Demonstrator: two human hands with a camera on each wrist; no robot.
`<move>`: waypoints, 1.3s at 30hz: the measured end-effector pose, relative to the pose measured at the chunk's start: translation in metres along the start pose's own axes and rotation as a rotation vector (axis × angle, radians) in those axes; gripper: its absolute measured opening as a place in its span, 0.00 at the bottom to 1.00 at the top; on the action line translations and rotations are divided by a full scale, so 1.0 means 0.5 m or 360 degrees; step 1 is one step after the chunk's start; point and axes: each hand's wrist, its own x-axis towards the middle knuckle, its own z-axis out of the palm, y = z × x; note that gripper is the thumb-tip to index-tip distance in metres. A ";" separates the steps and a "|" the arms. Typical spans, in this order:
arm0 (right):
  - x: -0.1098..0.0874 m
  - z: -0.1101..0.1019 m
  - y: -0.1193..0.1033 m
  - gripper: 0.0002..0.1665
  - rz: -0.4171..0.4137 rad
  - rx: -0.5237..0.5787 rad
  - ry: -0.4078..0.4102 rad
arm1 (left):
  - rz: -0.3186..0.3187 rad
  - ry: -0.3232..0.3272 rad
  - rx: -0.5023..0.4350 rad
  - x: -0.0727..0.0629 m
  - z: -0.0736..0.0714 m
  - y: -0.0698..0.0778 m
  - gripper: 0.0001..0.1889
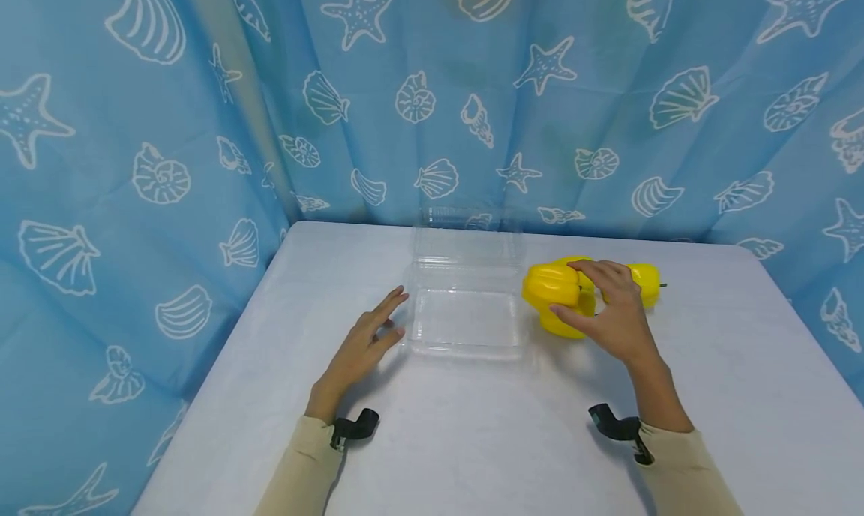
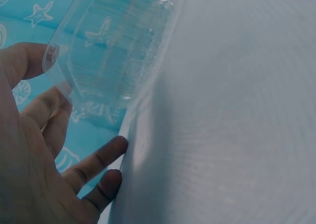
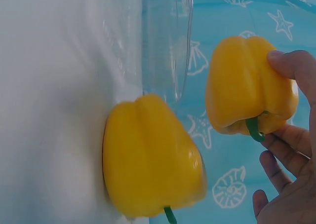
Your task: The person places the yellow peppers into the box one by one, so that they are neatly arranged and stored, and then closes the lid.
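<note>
My right hand (image 1: pixel 617 313) grips a yellow bell pepper (image 3: pixel 249 86) between thumb and fingers, its green stem facing the palm side. Beneath and behind it sits a second yellow bell pepper (image 3: pixel 150 157) on the table, partly covered in the head view. Just past the right hand lies a third yellow bell pepper (image 1: pixel 646 283), stem pointing right. A clear plastic clamshell box (image 1: pixel 466 321) stands left of the peppers with its lid (image 1: pixel 466 247) raised at the back. At the box's left side is my left hand (image 1: pixel 361 351), fingers spread and fairly straight, thumb and a fingertip at the rim.
A white cloth (image 1: pixel 472 433) covers the table. Behind and to the left hangs a blue curtain (image 1: pixel 398 51) with white shells and starfish, close to the table's far edge. Both wrists carry black camera mounts.
</note>
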 end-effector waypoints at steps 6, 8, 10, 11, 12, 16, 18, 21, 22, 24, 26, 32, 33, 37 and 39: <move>0.005 0.023 -0.009 0.38 0.0011 0.0025 -0.0031 | 0.0015 -0.0006 0.0002 -0.003 0.004 -0.002 0.30; 0.006 0.031 -0.011 0.37 0.0004 0.0046 -0.0036 | 0.0019 -0.0007 0.0004 -0.004 0.006 -0.003 0.30; 0.008 0.039 -0.014 0.37 -0.0006 0.0066 -0.0042 | 0.0017 -0.0004 0.0003 -0.006 0.007 -0.004 0.30; 0.009 0.043 -0.016 0.37 -0.0017 0.0073 -0.0044 | 0.0018 -0.0003 0.0004 -0.007 0.007 -0.004 0.30; 0.010 0.047 -0.017 0.37 -0.0028 0.0078 -0.0046 | 0.0016 -0.0002 0.0004 -0.007 0.007 -0.004 0.30; 0.015 0.065 -0.026 0.37 -0.0072 0.0082 -0.0039 | 0.0012 -0.0009 -0.0007 -0.009 0.007 -0.001 0.30; 0.018 0.073 -0.029 0.37 -0.0089 0.0077 -0.0037 | 0.0011 -0.0018 -0.0014 -0.009 0.007 0.000 0.30; 0.025 0.081 -0.040 0.37 -0.0120 0.0061 -0.0041 | -0.0001 -0.0026 -0.0014 -0.005 0.006 0.002 0.30; 0.029 0.084 -0.043 0.37 -0.0127 0.0052 -0.0040 | -0.0004 -0.0030 -0.0011 -0.003 0.004 0.002 0.30; 0.036 0.088 -0.052 0.37 -0.0131 0.0058 -0.0042 | -0.0004 -0.0029 -0.0010 0.000 0.001 0.001 0.30; 0.040 0.094 -0.059 0.37 -0.0124 0.0081 -0.0049 | -0.0003 -0.0021 -0.0007 0.001 -0.001 -0.001 0.30; 0.043 0.111 -0.071 0.39 -0.0109 0.0109 -0.0090 | 0.0044 -0.0017 -0.0005 -0.001 0.004 -0.005 0.30; 0.043 0.114 -0.072 0.39 -0.0112 0.0104 -0.0097 | 0.0045 -0.0022 -0.0004 -0.001 0.005 -0.005 0.30; 0.050 0.130 -0.080 0.39 -0.0139 0.0107 -0.0118 | 0.0030 -0.0013 0.0008 0.001 0.004 -0.001 0.30; 0.056 0.139 -0.083 0.39 -0.0154 0.0115 -0.0120 | 0.0027 -0.0005 0.0011 0.003 0.001 0.000 0.30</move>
